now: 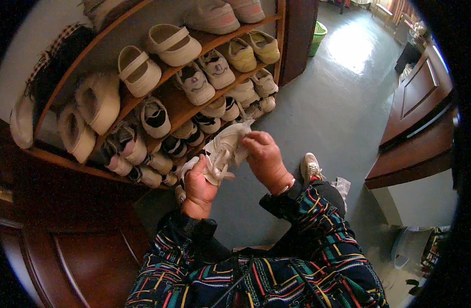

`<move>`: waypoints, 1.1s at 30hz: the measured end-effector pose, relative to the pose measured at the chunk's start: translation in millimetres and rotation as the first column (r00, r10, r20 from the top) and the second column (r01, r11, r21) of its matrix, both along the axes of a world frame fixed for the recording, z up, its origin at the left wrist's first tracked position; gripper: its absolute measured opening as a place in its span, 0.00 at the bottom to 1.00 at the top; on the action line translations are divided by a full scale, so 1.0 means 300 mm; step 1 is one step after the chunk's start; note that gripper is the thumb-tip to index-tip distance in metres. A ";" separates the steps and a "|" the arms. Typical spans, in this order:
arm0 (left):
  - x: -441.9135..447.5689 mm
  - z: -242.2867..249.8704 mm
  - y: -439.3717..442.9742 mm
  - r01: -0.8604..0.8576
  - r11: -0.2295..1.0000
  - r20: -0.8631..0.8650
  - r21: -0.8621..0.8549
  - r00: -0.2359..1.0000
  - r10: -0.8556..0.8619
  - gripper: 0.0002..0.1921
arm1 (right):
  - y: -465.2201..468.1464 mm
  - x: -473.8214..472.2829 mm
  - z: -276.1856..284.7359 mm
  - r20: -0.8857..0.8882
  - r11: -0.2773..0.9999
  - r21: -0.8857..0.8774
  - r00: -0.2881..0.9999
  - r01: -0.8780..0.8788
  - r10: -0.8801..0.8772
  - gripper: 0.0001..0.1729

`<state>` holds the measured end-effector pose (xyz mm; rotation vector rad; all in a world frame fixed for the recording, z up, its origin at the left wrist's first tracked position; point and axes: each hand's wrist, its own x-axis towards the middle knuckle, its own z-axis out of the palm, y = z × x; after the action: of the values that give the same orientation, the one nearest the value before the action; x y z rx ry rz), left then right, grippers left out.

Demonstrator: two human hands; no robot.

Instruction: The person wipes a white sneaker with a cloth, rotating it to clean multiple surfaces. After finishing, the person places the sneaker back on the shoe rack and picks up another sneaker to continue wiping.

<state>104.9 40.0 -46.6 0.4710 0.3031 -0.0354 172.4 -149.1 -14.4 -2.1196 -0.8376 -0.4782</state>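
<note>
A white lace-up shoe (pixel 224 144) is held up in front of me, its toe pointing away and to the right. My left hand (pixel 200 184) grips it near the heel, with the thumb by the opening. Loose laces (pixel 220 165) hang over its near side. Pinched in my right hand (pixel 267 161) is a thin whitish sheet (pixel 242 154), a wipe or tissue by its look, against the toe. Part of the sheet shows beyond the toe; the fingers hide the rest.
A wooden shoe rack (pixel 174 82) with several rows of shoes stands at the left, close beyond the held shoe. Brown wooden doors (pixel 420 92) flank the right and a dark panelled door (pixel 89 261) the lower left. A green basket (pixel 318 38) sits on the grey floor (pixel 320 111). A crumpled grey-white cloth or paper (pixel 342 188) lies beside my foot.
</note>
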 end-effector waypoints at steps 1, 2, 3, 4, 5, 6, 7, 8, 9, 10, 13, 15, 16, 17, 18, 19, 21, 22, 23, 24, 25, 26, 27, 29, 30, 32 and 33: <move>0.002 0.002 0.003 -0.036 0.999 -0.071 -0.022 0.997 0.034 0.27 | 0.005 -0.012 -0.002 -0.021 1.000 0.006 1.000 -0.023 0.023 0.25; 0.007 0.003 0.007 -0.038 0.999 -0.010 -0.003 0.999 0.038 0.27 | 0.024 -0.040 -0.005 -0.151 0.992 -0.108 0.988 -0.058 0.041 0.22; 0.009 0.005 0.013 -0.065 0.998 -0.016 0.011 0.998 0.065 0.27 | 0.033 -0.057 -0.004 -0.097 0.992 -0.066 0.990 -0.110 0.103 0.23; 0.012 0.006 0.018 -0.102 0.994 -0.072 0.036 0.992 0.104 0.27 | 0.031 -0.056 0.001 -0.103 0.994 -0.020 0.989 -0.110 0.107 0.24; 0.014 0.007 0.024 -0.058 0.998 -0.005 -0.009 0.998 0.058 0.28 | 0.033 -0.057 0.006 -0.190 0.992 -0.068 0.978 -0.106 0.092 0.25; 0.012 0.007 0.030 -0.025 0.999 0.016 -0.043 1.000 0.026 0.28 | 0.022 -0.046 0.015 -0.114 0.998 0.010 0.992 -0.054 0.055 0.23; 0.010 0.007 0.033 0.005 0.996 0.011 -0.083 1.000 -0.004 0.28 | 0.007 -0.028 0.025 -0.116 1.000 0.016 0.993 0.023 -0.022 0.21; 0.004 0.008 0.035 0.036 0.997 0.053 -0.071 0.998 -0.032 0.28 | -0.005 -0.001 0.036 -0.010 0.990 0.127 0.999 0.053 -0.052 0.25; -0.001 0.007 0.034 0.064 0.996 0.067 -0.063 0.996 -0.059 0.29 | -0.018 0.023 0.045 -0.023 0.979 0.182 0.996 0.089 -0.087 0.27; -0.005 0.006 0.029 0.061 0.997 0.000 -0.047 0.998 -0.062 0.29 | -0.027 0.034 0.051 -0.025 0.974 0.197 0.994 0.108 -0.105 0.26; -0.008 0.005 0.009 0.123 0.989 0.047 -0.085 0.992 -0.119 0.30 | -0.011 0.026 0.055 0.014 0.987 0.138 0.996 0.080 -0.083 0.28; -0.005 0.008 -0.003 0.095 0.992 0.067 -0.084 0.994 -0.089 0.31 | 0.021 -0.013 0.049 -0.017 0.991 0.126 0.999 0.039 -0.037 0.27; -0.005 0.011 -0.005 0.068 0.993 0.019 -0.094 0.998 -0.066 0.31 | 0.036 -0.029 0.046 -0.017 0.998 0.062 0.999 -0.031 0.032 0.26; -0.004 0.014 -0.005 0.072 0.995 0.063 -0.070 0.996 -0.068 0.32 | 0.039 -0.031 0.046 0.031 0.991 0.033 0.992 -0.126 0.125 0.25; -0.005 0.016 -0.005 0.078 0.995 0.070 -0.056 0.995 -0.074 0.32 | 0.037 -0.031 0.047 -0.023 0.994 -0.018 0.994 -0.107 0.107 0.24; -0.005 0.019 -0.004 0.067 0.997 0.021 -0.042 0.998 -0.066 0.32 | 0.036 -0.027 0.047 0.021 1.000 0.017 1.000 -0.020 0.019 0.23; -0.007 0.021 -0.003 0.120 0.991 0.084 -0.057 0.990 -0.115 0.32 | 0.002 0.011 0.053 0.088 0.996 0.037 0.993 0.079 -0.082 0.23; -0.007 0.021 -0.004 0.123 0.989 0.043 -0.082 0.992 -0.120 0.32 | -0.014 0.025 0.054 0.102 0.990 0.030 0.985 0.138 -0.140 0.19; -0.008 0.020 -0.007 0.143 0.987 0.082 -0.074 0.987 -0.137 0.33 | -0.017 0.028 0.051 0.028 0.985 0.070 0.987 0.158 -0.160 0.19; -0.006 0.019 -0.010 0.148 0.985 0.076 -0.084 0.987 -0.142 0.33 | -0.017 0.023 0.048 0.054 0.994 0.026 0.992 0.111 -0.112 0.19; -0.005 0.020 -0.013 0.138 0.986 0.016 -0.093 0.990 -0.137 0.33 | -0.018 0.020 0.045 0.068 0.993 0.018 0.991 0.114 -0.115 0.19; -0.002 0.023 -0.016 0.138 0.989 0.067 -0.062 0.989 -0.133 0.34 | -0.010 0.011 0.042 0.038 0.999 -0.040 0.999 0.022 -0.020 0.18; 0.000 0.027 -0.019 0.121 0.992 0.063 -0.032 0.991 -0.118 0.36 | -0.007 0.005 0.041 -0.025 0.990 -0.116 0.997 -0.078 0.076 0.17; 0.003 0.044 -0.021 0.129 0.991 0.098 -0.040 0.987 -0.125 0.38 | -0.001 0.003 0.046 -0.032 0.998 0.024 0.998 -0.054 0.055 0.18; 0.000 0.056 -0.019 0.154 0.985 0.137 -0.078 0.980 -0.143 0.39 | 0.000 0.006 0.051 -0.038 0.997 0.077 0.999 0.000 0.003 0.19; -0.005 0.079 -0.020 0.139 0.990 0.104 -0.030 0.985 -0.135 0.42 | -0.013 0.032 0.066 -0.046 0.977 0.174 0.992 0.123 -0.117 0.21; -0.011 0.087 -0.023 0.148 0.989 0.156 -0.012 0.977 -0.144 0.42 | -0.015 0.038 0.072 0.007 0.971 0.152 0.982 0.186 -0.190 0.21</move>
<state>101.5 33.0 -20.3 0.4692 0.1149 -0.1449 183.9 -153.4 7.2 -2.0650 -0.5947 -0.6441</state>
